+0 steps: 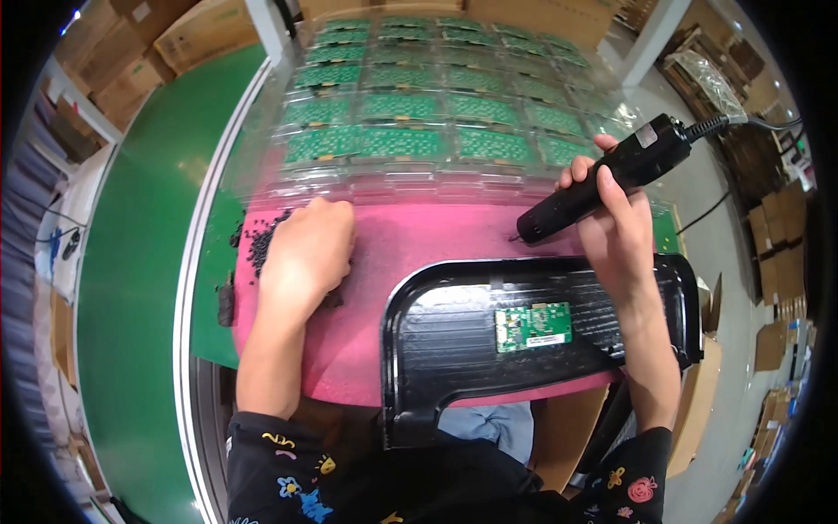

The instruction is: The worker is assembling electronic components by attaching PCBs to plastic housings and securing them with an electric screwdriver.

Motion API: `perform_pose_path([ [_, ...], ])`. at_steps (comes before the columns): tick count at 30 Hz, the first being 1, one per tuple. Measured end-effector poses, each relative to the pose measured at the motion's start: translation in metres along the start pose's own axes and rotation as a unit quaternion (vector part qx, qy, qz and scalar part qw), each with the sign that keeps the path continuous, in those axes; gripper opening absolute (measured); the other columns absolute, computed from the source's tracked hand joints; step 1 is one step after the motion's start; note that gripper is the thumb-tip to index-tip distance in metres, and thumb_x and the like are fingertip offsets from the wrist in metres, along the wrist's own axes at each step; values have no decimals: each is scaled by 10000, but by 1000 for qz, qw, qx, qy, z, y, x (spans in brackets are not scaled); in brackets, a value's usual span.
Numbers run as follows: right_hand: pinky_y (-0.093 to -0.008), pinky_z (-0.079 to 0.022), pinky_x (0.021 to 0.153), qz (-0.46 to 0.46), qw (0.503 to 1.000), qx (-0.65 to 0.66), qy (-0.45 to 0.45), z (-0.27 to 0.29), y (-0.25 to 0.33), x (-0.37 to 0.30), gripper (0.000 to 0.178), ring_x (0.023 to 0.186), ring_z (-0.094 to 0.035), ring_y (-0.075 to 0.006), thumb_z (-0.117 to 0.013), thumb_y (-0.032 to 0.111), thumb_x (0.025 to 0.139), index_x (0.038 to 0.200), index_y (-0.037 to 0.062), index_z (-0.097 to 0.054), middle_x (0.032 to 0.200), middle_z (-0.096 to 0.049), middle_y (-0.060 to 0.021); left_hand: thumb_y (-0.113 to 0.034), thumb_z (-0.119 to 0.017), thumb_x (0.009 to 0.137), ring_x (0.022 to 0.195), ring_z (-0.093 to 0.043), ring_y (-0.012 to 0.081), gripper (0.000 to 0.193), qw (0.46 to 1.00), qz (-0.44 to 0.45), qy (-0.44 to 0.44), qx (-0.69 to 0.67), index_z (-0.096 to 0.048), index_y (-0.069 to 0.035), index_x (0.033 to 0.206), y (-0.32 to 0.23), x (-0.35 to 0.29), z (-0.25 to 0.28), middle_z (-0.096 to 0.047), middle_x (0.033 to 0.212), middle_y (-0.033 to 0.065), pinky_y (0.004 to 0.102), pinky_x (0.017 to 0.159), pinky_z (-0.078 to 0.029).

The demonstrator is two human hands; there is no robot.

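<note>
My right hand [615,196] is wrapped around a black electric screwdriver [602,179], its bit pointing down and left over the pink mat [375,349]. At the left of the mat my left hand [310,249] is closed, knuckles up, beside a pile of small black screws [260,249]. Its fingertips are hidden, so what they hold, if anything, does not show. Nearer to me, below the screwdriver, lies a black plastic housing [454,345] with a raised rim. Inside the housing rests a small green circuit board [532,327], apart from both hands.
Clear plastic trays [419,179] holding rows of green circuit boards fill the far side of the table. A cable [742,120] runs off right from the screwdriver. A dark lump [226,301] sits at the mat's left edge. Cardboard boxes [209,39] stand behind.
</note>
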State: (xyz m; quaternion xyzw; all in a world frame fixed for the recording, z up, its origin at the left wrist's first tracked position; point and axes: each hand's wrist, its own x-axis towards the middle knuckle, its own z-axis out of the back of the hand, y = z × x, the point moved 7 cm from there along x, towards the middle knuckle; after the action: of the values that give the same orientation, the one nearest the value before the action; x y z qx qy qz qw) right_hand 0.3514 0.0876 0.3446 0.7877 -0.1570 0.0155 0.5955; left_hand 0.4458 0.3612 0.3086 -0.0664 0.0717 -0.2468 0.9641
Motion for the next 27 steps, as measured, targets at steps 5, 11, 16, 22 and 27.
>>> perform_pose_path([
  [5,-395,-365,995,76,989,131,-2,-8,25,-18,432,985,-481,-196,-507,223,989,1370,90,-354,984,-489,-52,33,-713,644,731,-683,290,144,965,-129,-140,-182,-695,18,786,-41,-6,41,-692,783,159,346,684,-535],
  [11,-460,-340,1022,75,963,253,43,-35,36,-47,456,931,-464,-164,-491,265,983,1390,115,-348,921,-444,-10,38,-753,715,773,-672,162,143,814,-289,-62,-499,-701,35,849,-101,-24,41,-696,809,92,276,721,-532],
  [16,-368,-379,875,112,952,270,90,-40,52,-61,417,738,-469,-89,-676,344,914,1203,173,-428,749,-464,67,64,-717,777,795,-661,146,126,741,-197,119,-631,-697,43,899,-108,-17,12,-688,872,84,266,729,-538],
  [22,-353,-374,840,188,952,215,114,-42,77,-78,441,713,-515,-89,-777,268,838,1104,186,-435,727,-522,69,47,-640,864,821,-633,120,96,706,-190,182,-657,-653,45,959,-119,-24,-1,-658,885,60,259,756,-529],
  [27,-342,-359,799,237,945,202,102,-42,94,-90,473,682,-529,-104,-819,215,793,1058,173,-430,701,-544,53,18,-619,880,808,-625,158,24,793,-319,68,-514,-612,19,904,-127,-28,14,-633,872,74,290,720,-511],
])
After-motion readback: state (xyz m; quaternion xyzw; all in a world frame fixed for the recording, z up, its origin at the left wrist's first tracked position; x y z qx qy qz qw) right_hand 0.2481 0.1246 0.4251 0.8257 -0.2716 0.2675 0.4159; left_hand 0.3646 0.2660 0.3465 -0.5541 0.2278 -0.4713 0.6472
